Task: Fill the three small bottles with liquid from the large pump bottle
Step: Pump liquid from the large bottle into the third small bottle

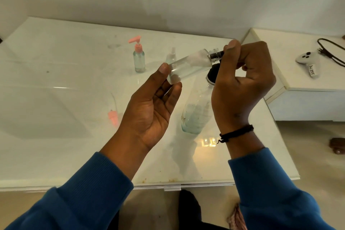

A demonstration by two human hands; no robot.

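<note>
1. Holding a small clear bottle on a slant above the worktop, I steady its base end with my left hand: thumb on top, fingertips curled lightly beneath, palm turned up and otherwise loose.
2. My right hand pinches the black-and-silver cap at the bottle's neck, the remaining fingers curled in; this two-ended hold probably serves to twist the cap, though whether on or off I cannot tell.
3. The large pump bottle stands directly below my hands, its dark head just under the small bottle, close enough for the next fill. It looks partly filled.
4. Beyond my left hand stands a small bottle with a pink pump, upright and apart from the others.
5. Behind the held bottle a third small bottle with a pale top shows faintly; its contents are unclear.
6. A loose pink pump top lies on the worktop left of my left wrist.
</note>
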